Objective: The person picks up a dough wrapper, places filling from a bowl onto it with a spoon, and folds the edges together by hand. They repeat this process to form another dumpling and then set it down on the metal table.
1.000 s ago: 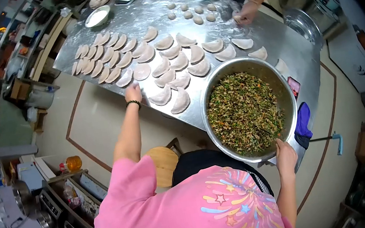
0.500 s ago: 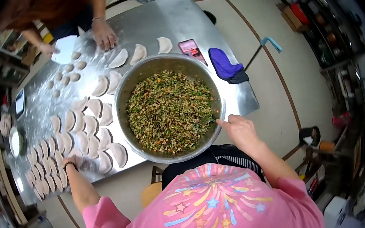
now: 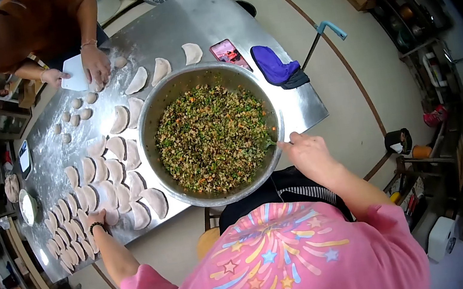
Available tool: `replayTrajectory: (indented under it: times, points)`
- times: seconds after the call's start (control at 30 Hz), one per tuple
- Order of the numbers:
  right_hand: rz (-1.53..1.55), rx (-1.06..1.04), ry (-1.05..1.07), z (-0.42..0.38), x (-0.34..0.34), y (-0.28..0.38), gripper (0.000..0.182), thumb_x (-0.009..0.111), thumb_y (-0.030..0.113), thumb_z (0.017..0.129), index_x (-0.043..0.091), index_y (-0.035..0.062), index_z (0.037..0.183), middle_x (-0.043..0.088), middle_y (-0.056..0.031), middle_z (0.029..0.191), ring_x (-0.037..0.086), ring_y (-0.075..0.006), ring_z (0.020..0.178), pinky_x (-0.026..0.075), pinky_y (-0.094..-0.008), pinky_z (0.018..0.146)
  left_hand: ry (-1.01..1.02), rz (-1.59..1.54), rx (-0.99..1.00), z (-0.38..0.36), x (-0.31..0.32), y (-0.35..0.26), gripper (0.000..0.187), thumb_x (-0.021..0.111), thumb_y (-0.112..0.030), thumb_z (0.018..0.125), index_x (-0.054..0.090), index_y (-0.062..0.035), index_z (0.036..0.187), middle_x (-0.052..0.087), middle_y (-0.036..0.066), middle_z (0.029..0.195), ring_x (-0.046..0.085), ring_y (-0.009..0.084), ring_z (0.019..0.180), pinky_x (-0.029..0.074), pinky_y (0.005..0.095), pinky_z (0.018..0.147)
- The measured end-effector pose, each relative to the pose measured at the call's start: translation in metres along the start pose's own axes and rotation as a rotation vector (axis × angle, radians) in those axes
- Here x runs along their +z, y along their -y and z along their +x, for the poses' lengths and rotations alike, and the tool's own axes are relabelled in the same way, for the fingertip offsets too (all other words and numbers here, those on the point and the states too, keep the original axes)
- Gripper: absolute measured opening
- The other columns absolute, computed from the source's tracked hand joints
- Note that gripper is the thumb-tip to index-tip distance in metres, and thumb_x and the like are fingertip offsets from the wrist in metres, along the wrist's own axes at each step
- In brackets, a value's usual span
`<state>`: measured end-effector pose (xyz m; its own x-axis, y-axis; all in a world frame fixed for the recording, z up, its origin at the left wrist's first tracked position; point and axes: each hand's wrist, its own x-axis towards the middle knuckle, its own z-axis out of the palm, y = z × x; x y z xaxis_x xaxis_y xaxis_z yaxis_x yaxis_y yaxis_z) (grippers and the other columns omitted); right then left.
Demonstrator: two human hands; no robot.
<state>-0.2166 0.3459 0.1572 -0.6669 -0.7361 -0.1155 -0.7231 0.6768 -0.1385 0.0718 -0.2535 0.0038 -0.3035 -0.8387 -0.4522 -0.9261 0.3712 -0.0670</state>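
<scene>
My left hand (image 3: 96, 218), with a dark beaded bracelet at the wrist, is among the rows of pale folded dumplings (image 3: 156, 202). Its fingers are bent together against a pale dough piece (image 3: 111, 216); what they grip is too small to make out. A large steel bowl (image 3: 154, 167) full of chopped green, brown and orange filling (image 3: 212, 135) stands at the table's front edge. At its right rim my right hand (image 3: 309, 154) is closed round the handle of a spoon (image 3: 268, 143), whose head rests in the filling.
Across the steel table (image 3: 182, 25), a co-worker's hands (image 3: 95, 66) hold a white scraper (image 3: 74, 74) near round dough balls (image 3: 85, 113). A phone (image 3: 229, 54) and a purple cloth item (image 3: 274, 64) lie behind the bowl. A white bowl (image 3: 28, 207) stands far left.
The view has shifted. The co-worker's hand has moved to the scraper, near the dough. My left hand remains among the dumplings, and my right hand still holds the spoon at the bowl's rim.
</scene>
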Motion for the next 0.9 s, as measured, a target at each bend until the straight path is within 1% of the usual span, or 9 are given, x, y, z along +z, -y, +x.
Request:
replayTrajectory:
  times: [0.2, 0.3, 0.43, 0.5, 0.57, 0.63, 0.73, 0.83, 0.9]
  points:
    - [-0.037, -0.030, 0.044, 0.007, 0.046, 0.004, 0.020, 0.052, 0.010, 0.079, 0.065, 0.0027, 0.093, 0.056, -0.0126, 0.084, 0.062, -0.0241, 0.074, 0.050, -0.0333, 0.060, -0.112, -0.085, 0.010, -0.008, 0.025, 0.004, 0.050, 0.068, -0.042, 0.068, 0.065, 0.0019, 0.093, 0.065, 0.021, 0.088, 0.063, 0.0321, 0.083, 0.047, 0.0376, 0.075]
    - [0.022, -0.046, -0.039, 0.008, 0.054, 0.005, 0.020, 0.052, 0.010, 0.079, 0.065, 0.0017, 0.091, 0.052, -0.0147, 0.089, 0.062, -0.0249, 0.072, 0.050, -0.0332, 0.056, -0.376, -0.225, 0.032, -0.035, 0.031, 0.000, 0.047, 0.064, -0.035, 0.078, 0.055, 0.0054, 0.101, 0.061, 0.022, 0.093, 0.060, 0.0326, 0.091, 0.045, 0.0382, 0.080]
    - [0.032, -0.076, 0.012, 0.010, 0.044, 0.002, 0.022, 0.053, 0.011, 0.079, 0.064, 0.0002, 0.094, 0.050, -0.0153, 0.093, 0.058, -0.0266, 0.083, 0.048, -0.0357, 0.070, -0.694, -0.590, 0.073, -0.087, 0.032, -0.004, 0.039, 0.058, -0.030, 0.085, 0.054, 0.0054, 0.102, 0.060, 0.020, 0.100, 0.058, 0.0297, 0.096, 0.044, 0.0385, 0.084]
    - [0.022, -0.135, -0.003, 0.015, 0.032, 0.002, 0.024, 0.054, 0.013, 0.078, 0.063, 0.0004, 0.097, 0.051, -0.0154, 0.094, 0.057, -0.0270, 0.087, 0.046, -0.0368, 0.076, -0.439, -1.704, 0.239, -0.131, 0.019, -0.023, 0.042, 0.049, -0.032, 0.091, 0.048, 0.0027, 0.115, 0.054, 0.016, 0.116, 0.052, 0.0253, 0.108, 0.040, 0.0385, 0.093]
    - [0.268, -0.244, -0.207, 0.027, 0.017, 0.013, 0.029, 0.057, 0.020, 0.081, 0.061, 0.0018, 0.103, 0.052, -0.0155, 0.100, 0.052, -0.0272, 0.096, 0.042, -0.0373, 0.084, -0.157, -2.015, 0.224, -0.182, 0.010, -0.071, 0.047, 0.040, -0.035, 0.095, 0.038, -0.0010, 0.127, 0.045, 0.011, 0.128, 0.044, 0.0230, 0.118, 0.034, 0.0398, 0.100]
    - [0.563, -0.306, -0.093, 0.043, 0.017, 0.021, 0.033, 0.057, 0.024, 0.082, 0.059, 0.0021, 0.107, 0.053, -0.0158, 0.101, 0.054, -0.0275, 0.094, 0.042, -0.0368, 0.083, 0.083, -1.955, 0.253, -0.233, 0.011, -0.139, 0.049, 0.034, -0.038, 0.096, 0.035, -0.0041, 0.131, 0.045, 0.009, 0.129, 0.043, 0.0221, 0.119, 0.033, 0.0392, 0.101]
    - [1.078, -0.288, 0.143, 0.073, 0.028, 0.037, 0.043, 0.054, 0.033, 0.087, 0.052, 0.0010, 0.116, 0.058, -0.0162, 0.098, 0.058, -0.0282, 0.090, 0.045, -0.0352, 0.079, 0.633, -1.934, 0.437, -0.266, 0.043, -0.220, 0.038, 0.047, -0.024, 0.092, 0.043, -0.0041, 0.125, 0.052, 0.008, 0.121, 0.050, 0.0203, 0.110, 0.039, 0.0361, 0.096]
    - [1.100, -0.222, 0.229, 0.098, 0.031, 0.036, 0.038, 0.057, 0.034, 0.084, 0.058, 0.0032, 0.106, 0.064, -0.0147, 0.082, 0.062, -0.0287, 0.077, 0.048, -0.0354, 0.069, 0.819, -1.660, 0.581, -0.300, 0.032, -0.292, 0.034, 0.051, -0.017, 0.091, 0.046, 0.0010, 0.120, 0.055, 0.008, 0.114, 0.054, 0.0163, 0.103, 0.041, 0.0310, 0.091]
    - [1.031, -0.243, 0.238, 0.104, 0.032, 0.027, 0.034, 0.058, 0.033, 0.083, 0.061, 0.0041, 0.100, 0.064, -0.0146, 0.080, 0.062, -0.0290, 0.074, 0.048, -0.0357, 0.068, 0.589, -1.321, 0.642, -0.291, 0.043, -0.309, 0.031, 0.051, -0.022, 0.091, 0.051, 0.0005, 0.113, 0.060, 0.005, 0.100, 0.056, 0.0114, 0.088, 0.044, 0.0257, 0.078]
